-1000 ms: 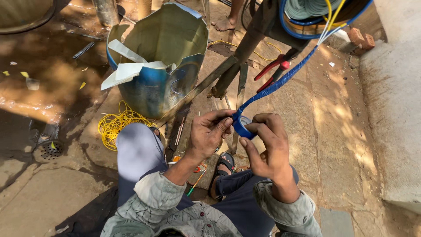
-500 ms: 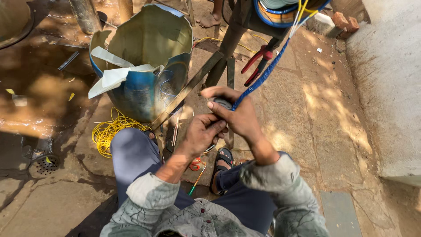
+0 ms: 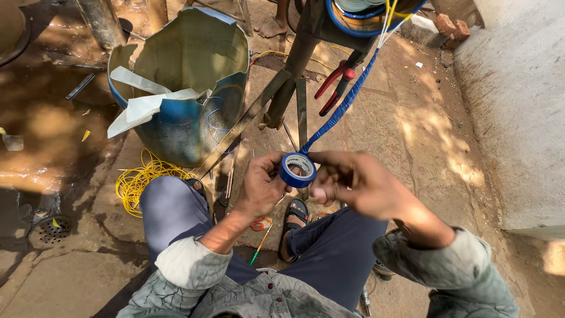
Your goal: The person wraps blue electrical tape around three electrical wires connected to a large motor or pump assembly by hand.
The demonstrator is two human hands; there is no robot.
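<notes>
Above the knees, the left hand and right hand both pinch a blue tape roll between fingertips. From it a taut tape strip climbs to a wound coil on a metal stand. Red pliers lie beyond; a cut blue drum stands left, yellow wire beside it.

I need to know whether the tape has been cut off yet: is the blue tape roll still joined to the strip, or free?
Joined. A taut blue strip runs from the tape roll, held between both hands, up to the coil overhead.
</notes>
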